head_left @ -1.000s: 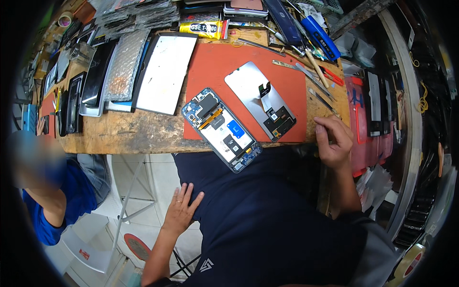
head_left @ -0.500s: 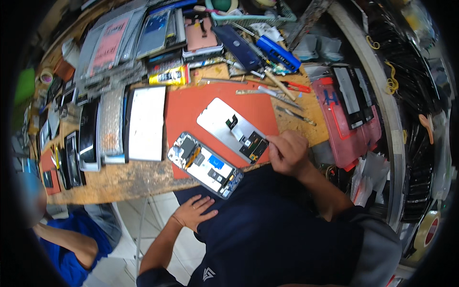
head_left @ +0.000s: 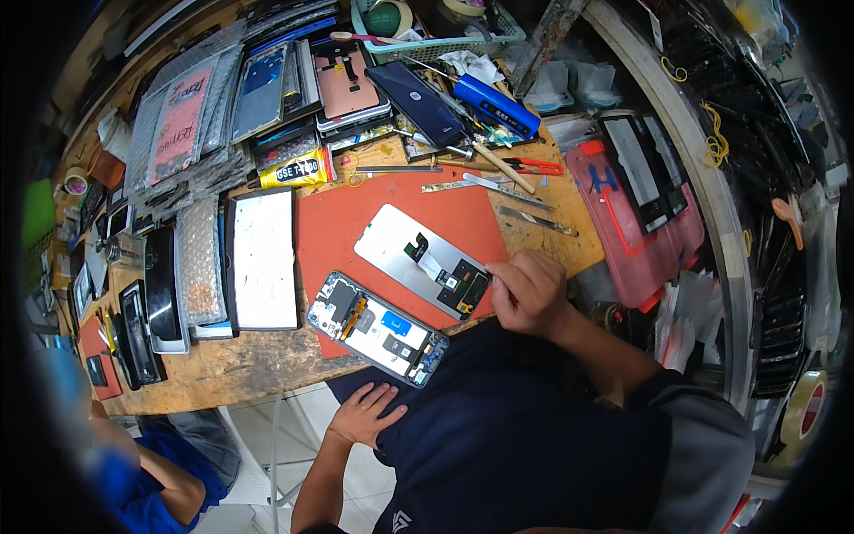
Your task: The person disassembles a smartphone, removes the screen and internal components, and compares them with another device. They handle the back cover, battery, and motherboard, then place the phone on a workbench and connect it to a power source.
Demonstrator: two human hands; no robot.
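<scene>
A phone screen (head_left: 400, 246) lies on the red-orange mat (head_left: 329, 214), its silver back facing up, with a black flex cable and a dark circuit area at its near right end. My right hand (head_left: 531, 292) is closed at that end, thumb and finger pinching the screen's corner. Just left and nearer, an opened phone body (head_left: 378, 329) straddles the mat's front edge, its battery, orange flex cable and boards exposed. My left hand (head_left: 366, 414) lies with spread fingers on my dark clothing below the bench edge, holding nothing.
Tweezers (head_left: 509, 190), a blue cylindrical tool (head_left: 495, 105) and a yellow glue tube (head_left: 296, 169) lie beyond the mat. Bubble-wrapped packs (head_left: 182, 125) are piled far left. A white panel (head_left: 261, 258) borders the mat. Another person's arm (head_left: 169, 476) shows lower left.
The whole view has shifted, so the bench sits a little lower and further left in the picture. My hands, the screen and the phone body keep about the same places relative to each other.
</scene>
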